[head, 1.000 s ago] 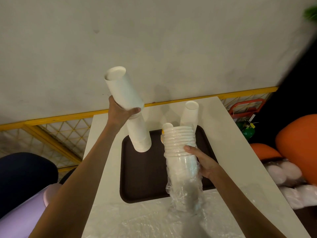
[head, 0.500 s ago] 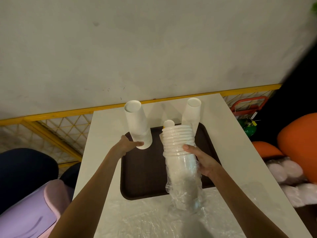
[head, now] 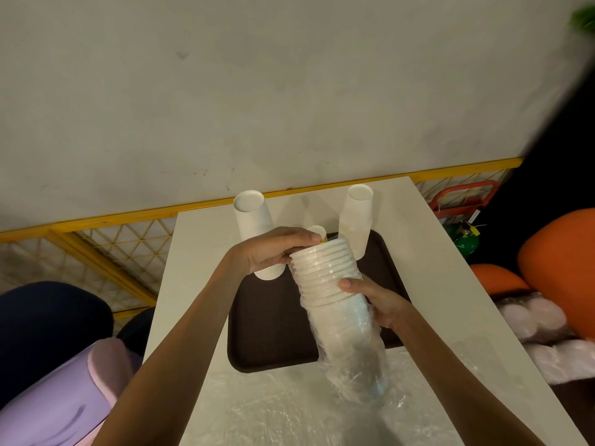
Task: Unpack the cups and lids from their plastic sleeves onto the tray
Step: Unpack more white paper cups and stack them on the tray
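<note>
A stack of white paper cups sticks out of a crumpled clear plastic sleeve, held tilted over the dark brown tray. My right hand grips the stack at the sleeve's mouth. My left hand curls its fingers over the top rim of the same stack. Two upside-down stacks of white cups stand at the tray's far end, one at the left and one at the right. A small white cup peeks out behind my left hand.
The tray lies on a white table against a grey wall. Loose clear plastic covers the table's near end. Sleeved white lids and orange cushions lie to the right. A yellow mesh fence runs behind.
My left hand set the tall cup stack down at the tray's far left, let go of it, and moved right onto the top of the sleeved stack. My right hand kept its hold.
</note>
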`<state>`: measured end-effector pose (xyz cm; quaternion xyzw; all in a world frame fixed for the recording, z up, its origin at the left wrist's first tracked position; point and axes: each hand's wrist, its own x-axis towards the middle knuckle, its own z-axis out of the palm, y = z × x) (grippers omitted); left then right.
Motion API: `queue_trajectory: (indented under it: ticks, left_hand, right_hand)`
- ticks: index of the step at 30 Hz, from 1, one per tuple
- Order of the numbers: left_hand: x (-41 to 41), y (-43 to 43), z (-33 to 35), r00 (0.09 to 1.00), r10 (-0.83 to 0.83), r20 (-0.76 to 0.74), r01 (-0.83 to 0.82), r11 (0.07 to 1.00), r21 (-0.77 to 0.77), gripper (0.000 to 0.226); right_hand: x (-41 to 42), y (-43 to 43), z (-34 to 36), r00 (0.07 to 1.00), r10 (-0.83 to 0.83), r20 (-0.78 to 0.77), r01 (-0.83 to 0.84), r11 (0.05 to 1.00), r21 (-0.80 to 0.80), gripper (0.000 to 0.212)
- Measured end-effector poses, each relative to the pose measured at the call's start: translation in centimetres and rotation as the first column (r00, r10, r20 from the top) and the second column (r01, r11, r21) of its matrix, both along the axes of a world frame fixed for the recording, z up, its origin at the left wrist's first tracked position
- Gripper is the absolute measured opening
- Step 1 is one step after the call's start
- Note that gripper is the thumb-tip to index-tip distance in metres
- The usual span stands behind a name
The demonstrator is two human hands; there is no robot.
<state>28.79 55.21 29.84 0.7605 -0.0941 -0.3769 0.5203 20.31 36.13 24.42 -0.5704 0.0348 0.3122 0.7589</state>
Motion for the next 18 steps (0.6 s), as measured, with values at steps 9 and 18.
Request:
queue_trajectory:
  ticks: [9, 18]
  left_hand:
    - [-0.7, -0.5, 0.2, 0.986, -0.164, 0.026, 0.161, 0.983, 0.085, 0.067]
    - [-1.1, -0.9, -0.2, 0.972, -0.220, 0.077, 0.205, 0.964, 0.167, 0.072]
  right_hand:
    - [-0.7, 0.3, 0.7, 1.000, 0.024, 0.005, -0.024, 0.998, 0.050, 0.110]
    - [-0.5, 0.5, 0.5, 1.000, 0.017, 0.023, -0.019, 0.997, 0.078, 0.111]
